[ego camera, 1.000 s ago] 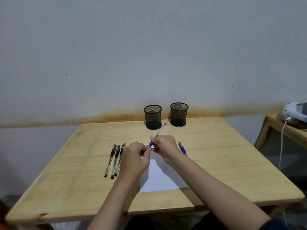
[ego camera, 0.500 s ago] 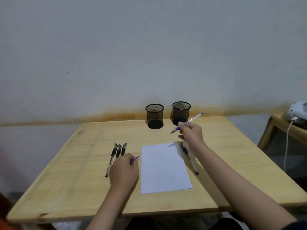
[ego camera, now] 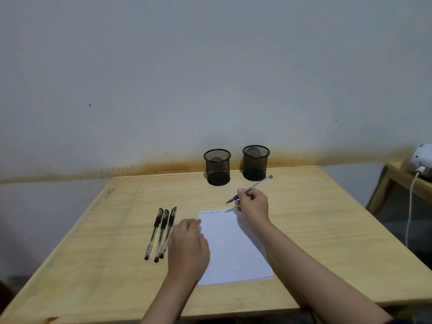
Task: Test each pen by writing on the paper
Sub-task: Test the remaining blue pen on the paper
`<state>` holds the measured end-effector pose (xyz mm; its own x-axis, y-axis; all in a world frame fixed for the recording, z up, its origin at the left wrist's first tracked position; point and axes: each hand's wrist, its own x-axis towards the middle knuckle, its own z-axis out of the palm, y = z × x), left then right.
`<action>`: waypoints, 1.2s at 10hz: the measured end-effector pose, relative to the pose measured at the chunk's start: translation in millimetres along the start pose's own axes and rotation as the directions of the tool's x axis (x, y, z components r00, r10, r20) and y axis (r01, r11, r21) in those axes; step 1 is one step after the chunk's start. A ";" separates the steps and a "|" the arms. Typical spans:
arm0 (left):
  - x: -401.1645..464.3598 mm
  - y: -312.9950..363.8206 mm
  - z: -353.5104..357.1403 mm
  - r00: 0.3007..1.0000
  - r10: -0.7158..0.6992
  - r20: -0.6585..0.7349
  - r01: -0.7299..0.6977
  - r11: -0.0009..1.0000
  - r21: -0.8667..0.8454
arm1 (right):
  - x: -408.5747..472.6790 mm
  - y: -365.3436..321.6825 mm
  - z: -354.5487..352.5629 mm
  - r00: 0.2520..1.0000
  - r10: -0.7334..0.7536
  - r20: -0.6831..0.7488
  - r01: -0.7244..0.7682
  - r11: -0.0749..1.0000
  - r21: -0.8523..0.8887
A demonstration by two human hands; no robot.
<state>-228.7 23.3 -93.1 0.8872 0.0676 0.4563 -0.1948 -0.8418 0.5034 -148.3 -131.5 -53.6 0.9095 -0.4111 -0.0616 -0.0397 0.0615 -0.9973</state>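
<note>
My right hand (ego camera: 253, 204) grips an uncapped blue pen (ego camera: 259, 183) with its tip just above the top right corner of the white paper (ego camera: 231, 249). A short line of blue writing runs along the paper's top edge. My left hand (ego camera: 187, 246) lies knuckles up on the paper's left edge with its fingers curled; the blue cap it held a moment ago is hidden under them. Three capped black pens (ego camera: 161, 232) lie side by side just left of that hand.
Two black mesh pen cups (ego camera: 217, 168) (ego camera: 256, 163) stand at the back of the wooden table (ego camera: 327, 230), against the wall. At the far right, a side table (ego camera: 397, 171) carries a white device (ego camera: 423, 157) with a hanging cable (ego camera: 409, 211).
My hands pulled the cap off the pen and moved apart. My right hand then lowered the pen toward the paper's top right corner, and my left hand came down onto the paper's left edge.
</note>
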 end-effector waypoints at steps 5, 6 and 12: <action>0.3 21.3 24.6 0.847 0.146 0.511 -0.218 0.973 0.083 | 9.4 10.6 17.4 0.994 0.015 0.105 -0.004 0.995 -0.102; 0.0 21.5 24.7 0.850 0.146 0.506 -0.212 0.974 0.076 | 10.9 11.6 16.6 0.993 0.016 0.115 -0.005 0.995 -0.097; -0.5 22.4 26.2 0.864 0.135 0.486 -0.190 0.980 0.065 | 5.4 15.7 14.7 0.981 -0.117 0.158 0.161 0.939 -0.305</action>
<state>-222.6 -9.7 -101.3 0.9430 -0.3155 0.1059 -0.3322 -0.8722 0.3590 -138.0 -119.4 -69.0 0.9617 -0.2669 0.0622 -0.0172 -0.2856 -0.9582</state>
